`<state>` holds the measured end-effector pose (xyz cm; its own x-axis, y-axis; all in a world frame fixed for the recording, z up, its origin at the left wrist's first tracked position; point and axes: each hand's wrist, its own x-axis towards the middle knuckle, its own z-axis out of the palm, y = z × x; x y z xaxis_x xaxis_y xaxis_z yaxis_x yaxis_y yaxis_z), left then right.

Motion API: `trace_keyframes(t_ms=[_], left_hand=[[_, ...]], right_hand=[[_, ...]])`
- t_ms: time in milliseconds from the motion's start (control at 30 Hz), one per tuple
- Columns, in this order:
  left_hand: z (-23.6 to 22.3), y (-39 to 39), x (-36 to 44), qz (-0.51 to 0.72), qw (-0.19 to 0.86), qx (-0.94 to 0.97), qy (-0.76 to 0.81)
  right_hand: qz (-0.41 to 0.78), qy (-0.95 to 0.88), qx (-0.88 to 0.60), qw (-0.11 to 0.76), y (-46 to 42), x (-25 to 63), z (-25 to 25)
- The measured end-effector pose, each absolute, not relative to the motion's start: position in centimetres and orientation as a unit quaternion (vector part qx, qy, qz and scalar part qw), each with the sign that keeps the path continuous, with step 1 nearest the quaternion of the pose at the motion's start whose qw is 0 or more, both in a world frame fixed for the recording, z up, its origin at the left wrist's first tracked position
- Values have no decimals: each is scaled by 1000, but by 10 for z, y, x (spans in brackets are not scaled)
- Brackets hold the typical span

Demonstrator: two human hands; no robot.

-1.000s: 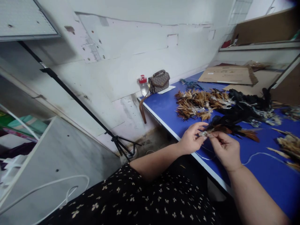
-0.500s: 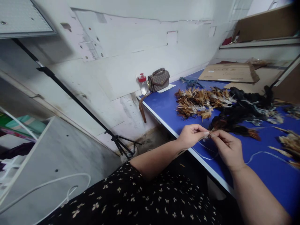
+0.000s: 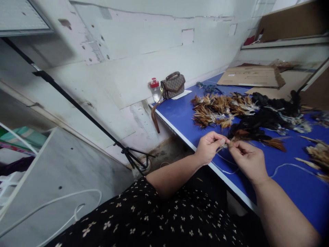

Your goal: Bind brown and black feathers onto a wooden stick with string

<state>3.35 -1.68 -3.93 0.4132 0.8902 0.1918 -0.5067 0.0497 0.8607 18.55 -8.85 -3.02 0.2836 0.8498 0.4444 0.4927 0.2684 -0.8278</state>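
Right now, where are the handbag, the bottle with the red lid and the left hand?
Handbag (image 3: 174, 85): head view, on its checked body.
Bottle (image 3: 156, 93): head view, on its clear side below the lid.
Left hand (image 3: 207, 148): head view, on its back.

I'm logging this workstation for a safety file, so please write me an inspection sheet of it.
Surface: blue table, pale edge; damage, nothing seen.
Things: heaped brown feathers and black feathers; pale feathers at right; thin strand across the table.
Clutter: handbag and bottle by the wall; cardboard behind the feathers.
Hands: left hand and right hand pinch a dark feather bunch at its base.
Cables: white cable loops at lower left.
Surroundings: black stand, marked wall.
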Motion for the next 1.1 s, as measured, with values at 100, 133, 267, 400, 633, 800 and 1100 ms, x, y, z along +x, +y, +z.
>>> trace_keyframes(t_ms=[100,133,267,400,633,800,1100], left_hand=[[-39,-16,35,513,660,503,221],[-40,-15,36,520,645,509,231],[-43,-15,40,537,607,515,279],[-46,-15,41,543,593,518,293],[-46,-13,42,537,590,515,314],[-43,-13,42,525,612,491,331],[-23,-6,15,450,676,499,304]], right_hand=[[129,-582,-592,542,-86,182,-31],[113,-582,-597,540,-86,180,-32],[57,-580,-616,529,-82,175,-34],[34,-578,-626,523,-80,174,-37],[16,-585,-627,515,-80,175,-38],[39,-583,-622,521,-79,175,-39],[67,-591,-585,552,-82,186,-36]])
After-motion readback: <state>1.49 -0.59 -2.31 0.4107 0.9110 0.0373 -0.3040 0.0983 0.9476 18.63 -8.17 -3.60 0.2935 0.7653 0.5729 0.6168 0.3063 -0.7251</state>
